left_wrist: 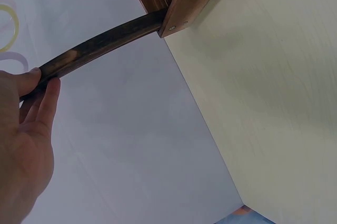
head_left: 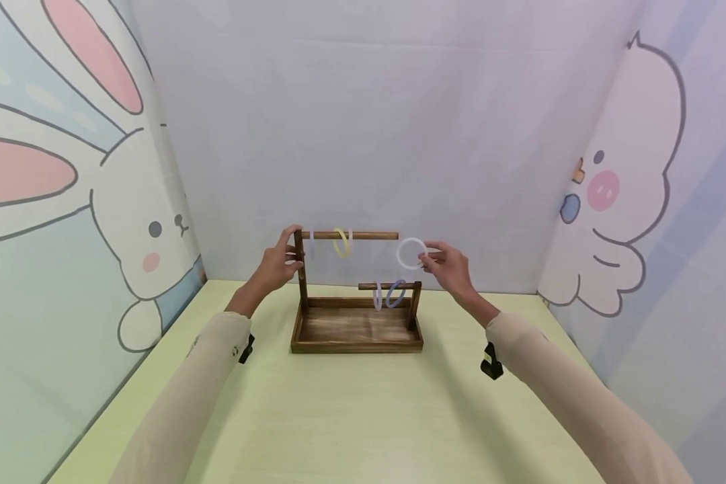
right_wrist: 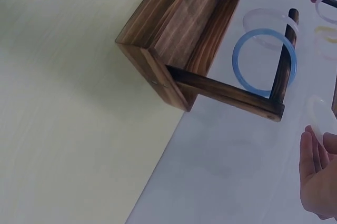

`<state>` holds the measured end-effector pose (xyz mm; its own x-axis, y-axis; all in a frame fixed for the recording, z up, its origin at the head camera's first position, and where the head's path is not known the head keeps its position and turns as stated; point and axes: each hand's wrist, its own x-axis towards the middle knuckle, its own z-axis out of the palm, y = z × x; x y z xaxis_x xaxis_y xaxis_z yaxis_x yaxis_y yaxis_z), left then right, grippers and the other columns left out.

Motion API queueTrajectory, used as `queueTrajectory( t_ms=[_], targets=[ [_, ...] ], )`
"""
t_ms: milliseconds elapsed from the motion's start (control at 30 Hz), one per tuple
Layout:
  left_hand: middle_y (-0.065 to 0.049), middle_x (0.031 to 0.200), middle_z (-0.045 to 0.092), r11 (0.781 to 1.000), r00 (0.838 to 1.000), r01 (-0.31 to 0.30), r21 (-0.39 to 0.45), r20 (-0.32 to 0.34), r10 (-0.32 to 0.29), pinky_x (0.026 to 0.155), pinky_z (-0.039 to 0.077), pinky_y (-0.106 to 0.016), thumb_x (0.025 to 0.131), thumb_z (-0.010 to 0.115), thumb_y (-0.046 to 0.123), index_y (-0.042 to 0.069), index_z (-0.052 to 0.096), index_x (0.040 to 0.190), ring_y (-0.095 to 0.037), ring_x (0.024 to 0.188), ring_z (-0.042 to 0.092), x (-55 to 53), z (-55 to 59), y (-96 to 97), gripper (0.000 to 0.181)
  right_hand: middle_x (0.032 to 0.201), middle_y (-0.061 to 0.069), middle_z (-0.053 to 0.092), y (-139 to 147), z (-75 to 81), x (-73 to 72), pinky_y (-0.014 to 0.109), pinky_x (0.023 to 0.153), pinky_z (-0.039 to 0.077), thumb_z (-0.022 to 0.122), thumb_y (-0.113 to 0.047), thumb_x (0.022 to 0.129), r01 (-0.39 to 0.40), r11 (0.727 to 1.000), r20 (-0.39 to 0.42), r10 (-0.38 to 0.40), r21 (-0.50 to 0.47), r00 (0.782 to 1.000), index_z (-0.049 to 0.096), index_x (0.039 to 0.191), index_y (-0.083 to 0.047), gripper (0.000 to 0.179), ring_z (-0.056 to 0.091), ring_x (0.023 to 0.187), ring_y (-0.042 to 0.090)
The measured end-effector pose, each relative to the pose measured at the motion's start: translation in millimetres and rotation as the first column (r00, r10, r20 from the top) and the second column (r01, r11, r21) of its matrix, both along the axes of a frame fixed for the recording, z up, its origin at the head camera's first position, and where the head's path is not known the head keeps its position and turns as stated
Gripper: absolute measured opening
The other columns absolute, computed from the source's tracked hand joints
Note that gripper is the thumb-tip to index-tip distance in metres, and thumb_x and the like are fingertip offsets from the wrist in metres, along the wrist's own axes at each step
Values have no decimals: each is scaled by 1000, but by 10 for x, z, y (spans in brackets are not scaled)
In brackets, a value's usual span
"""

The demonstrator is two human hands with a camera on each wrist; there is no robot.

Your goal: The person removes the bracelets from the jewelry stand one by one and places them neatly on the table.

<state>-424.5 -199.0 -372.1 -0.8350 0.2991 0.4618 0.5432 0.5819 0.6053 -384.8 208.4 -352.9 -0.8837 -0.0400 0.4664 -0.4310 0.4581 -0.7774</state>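
A dark wooden stand with a tray base (head_left: pixel 357 347) has a tall post at the left and a short one at the right, each with a bar. My left hand (head_left: pixel 275 265) grips the tall post (left_wrist: pixel 100 45) near its top, thumb on one side and fingers on the other. In my right hand (head_left: pixel 450 269) a white bangle (head_left: pixel 401 263) is pinched at its edge, just beyond the free end of the upper bar (head_left: pixel 375 236). A yellow bangle (head_left: pixel 337 250) and two pale ones hang on that bar. From the lower bar hang a blue bangle (right_wrist: pixel 236 66) and a pale lilac bangle (head_left: pixel 376 299).
The stand is on a pale yellow-green table (head_left: pixel 351 410) near its back edge. Behind it hangs a plain light curtain (head_left: pixel 363 134). Printed side panels show a rabbit (head_left: pixel 133 235) at the left and a white character (head_left: pixel 635 168) at the right.
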Motion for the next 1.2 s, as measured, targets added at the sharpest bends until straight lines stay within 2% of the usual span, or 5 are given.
queueTrajectory(
  t_ms=[133, 433, 733, 1000, 1200],
  targets=[
    [-31, 126, 65, 1000, 1000, -2, 10, 10, 2, 95, 58, -53, 96, 66, -10, 26, 24, 158, -45, 122, 65, -23, -15, 0, 83, 115, 28, 73, -91, 12, 84, 32, 80, 63, 70, -4, 99, -58, 998, 25, 59, -20, 998, 64, 135, 5, 38, 74, 102, 40],
    [-30, 128, 65, 1000, 1000, -6, 4, 20, 6, 95, 58, -53, 97, 66, -9, 28, 22, 159, -44, 122, 65, -25, -20, -14, 85, 118, 27, 72, -379, 61, 284, 47, 86, 62, 69, -8, 101, -177, 984, 77, 179, -36, 981, 61, 141, 3, 42, 73, 102, 44],
    [-31, 128, 65, 1000, 1000, -2, 2, 10, 2, 95, 58, -55, 97, 66, -9, 26, 22, 159, -46, 122, 64, -11, -6, -7, 84, 122, 26, 71, -638, 156, 408, 54, 90, 59, 66, -9, 103, -216, 969, 157, 234, -123, 960, 60, 144, -1, 42, 72, 105, 43],
    [-30, 129, 65, 1000, 1000, -6, -9, 10, 6, 94, 58, -55, 97, 66, -9, 27, 21, 159, -44, 123, 64, -23, -22, 9, 84, 118, 26, 73, -866, 59, 488, 50, 92, 60, 64, -5, 103, -279, 952, 174, 298, -124, 939, 58, 144, 2, 42, 75, 101, 38],
    [-30, 131, 64, 1000, 1000, -4, -10, 13, 4, 95, 58, -55, 98, 65, -9, 27, 20, 160, -45, 124, 63, -37, -1, -12, 84, 118, 28, 72, -1016, -53, 536, 36, 85, 63, 64, -3, 103, -337, 933, 188, 356, -123, 915, 59, 142, 2, 40, 75, 102, 35]
  ],
)
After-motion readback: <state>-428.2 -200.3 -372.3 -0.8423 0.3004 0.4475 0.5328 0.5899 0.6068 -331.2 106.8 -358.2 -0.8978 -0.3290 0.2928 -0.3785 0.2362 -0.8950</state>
